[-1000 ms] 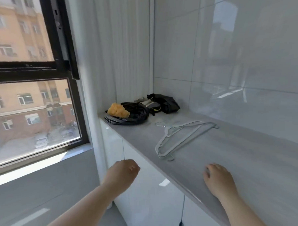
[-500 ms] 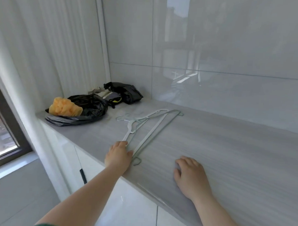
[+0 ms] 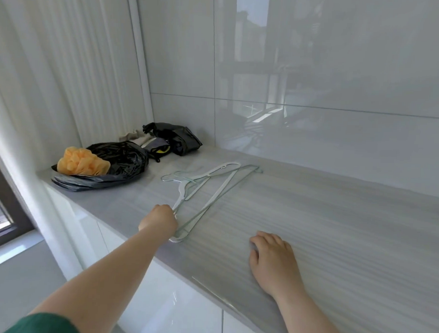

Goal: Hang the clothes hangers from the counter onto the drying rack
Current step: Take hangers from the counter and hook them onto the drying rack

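Two thin pale hangers [image 3: 213,193], one white and one light green, lie stacked on the grey counter [image 3: 335,232], hooks pointing left toward the bags. My left hand [image 3: 159,220] is curled over their near left arm, fingers closed round the wire close to the counter's front edge. My right hand [image 3: 272,260] rests flat on the counter to the right, fingers relaxed and holding nothing. No drying rack is in view.
A black plastic bag [image 3: 119,162] with an orange mesh sponge [image 3: 81,161] on it sits at the counter's left end. Behind it lie a dark pouch [image 3: 179,138] and some cloth. Glossy tiled wall behind, white cabinets below, window at far left.
My left hand rose from below the counter edge to the hangers and has closed on their near arm. The view turned right, away from the window. My right hand stayed put.
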Motion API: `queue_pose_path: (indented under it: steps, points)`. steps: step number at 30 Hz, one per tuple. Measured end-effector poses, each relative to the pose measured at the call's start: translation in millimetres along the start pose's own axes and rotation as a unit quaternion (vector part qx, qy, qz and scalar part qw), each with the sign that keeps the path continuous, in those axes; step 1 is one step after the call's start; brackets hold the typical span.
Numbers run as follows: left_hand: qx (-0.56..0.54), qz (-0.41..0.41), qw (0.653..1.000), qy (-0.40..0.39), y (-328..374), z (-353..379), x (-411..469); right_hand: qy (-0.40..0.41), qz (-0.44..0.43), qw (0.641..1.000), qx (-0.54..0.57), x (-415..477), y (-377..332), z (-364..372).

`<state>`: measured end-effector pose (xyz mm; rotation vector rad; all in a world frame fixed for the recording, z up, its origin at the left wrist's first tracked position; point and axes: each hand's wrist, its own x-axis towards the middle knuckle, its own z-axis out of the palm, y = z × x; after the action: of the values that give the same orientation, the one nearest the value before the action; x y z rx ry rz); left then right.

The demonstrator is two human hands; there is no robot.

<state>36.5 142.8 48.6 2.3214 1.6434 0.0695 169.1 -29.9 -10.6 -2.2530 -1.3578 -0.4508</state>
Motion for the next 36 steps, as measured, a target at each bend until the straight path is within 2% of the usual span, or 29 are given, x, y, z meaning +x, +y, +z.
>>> queue_pose_path:
  steps: [2, 4, 5, 8, 11, 15, 18, 22, 25, 30, 33, 36]
  points:
    - [-0.149, -0.006, 0.989, -0.002, 0, -7, 2, -0.017, 0.002, 1.000, 0.002, 0, 0, -2]
    - [-0.342, -0.033, 0.939, 0.000, 3, -15, -6, -0.038, 0.001, 0.999, 0.001, 0, -1, -4]
    - [-0.405, -0.044, 0.913, 0.000, 3, -18, -13, -0.048, 0.000, 0.999, -0.002, 0, -1, -4]
    - [-0.474, -0.028, 0.880, 0.010, 2, -27, -32, -0.064, -0.007, 0.998, -0.010, -2, 0, -5]
    - [-0.467, 0.009, 0.883, 0.049, 4, -39, -49, -0.068, -0.012, 0.997, -0.017, -1, 2, -5]
    - [-0.362, 0.076, 0.921, 0.120, -2, -56, -82, -0.041, -0.021, 0.999, -0.024, -3, 1, -8]
    - [-0.298, 0.099, 0.935, 0.167, -23, -72, -117, -0.033, 0.007, 0.999, -0.012, -2, 1, -13]
    - [-0.247, 0.082, 0.940, 0.221, -65, -83, -175, -0.050, 0.051, 0.991, 0.109, 0, 0, -28]
    - [-0.215, 0.076, 0.942, 0.247, -91, -86, -221, 0.041, 0.066, 0.981, 0.180, 4, -14, -58]
    - [-0.178, 0.062, 0.936, 0.298, -125, -90, -288, -0.006, -0.123, 0.969, 0.213, 29, -73, -102]
    - [-0.164, 0.035, 0.930, 0.327, -143, -96, -332, -0.077, -0.187, 0.955, 0.218, 30, -108, -117]
    - [-0.153, 0.000, 0.922, 0.355, -161, -108, -376, -0.061, -0.248, 0.942, 0.216, 21, -145, -131]
